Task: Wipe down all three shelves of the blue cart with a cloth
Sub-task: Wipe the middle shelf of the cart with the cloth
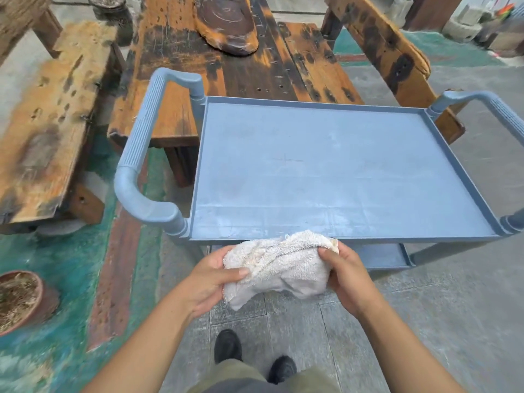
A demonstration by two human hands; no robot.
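White terry cloth (279, 265) bunched, gripped at both ends by left hand (211, 282) and right hand (347, 275) (fingers curled round it), held just before blue cart's top shelf (340, 165).

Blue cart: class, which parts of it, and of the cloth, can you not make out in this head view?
1. Lower shelf, head view: only one corner shows; the rest, and any third shelf, lie hidden under the top shelf.
2. Right handle, head view: cut off by the picture's right edge.
3. Cloth, head view: bunched between the left hand and right hand, so its underside is hidden.
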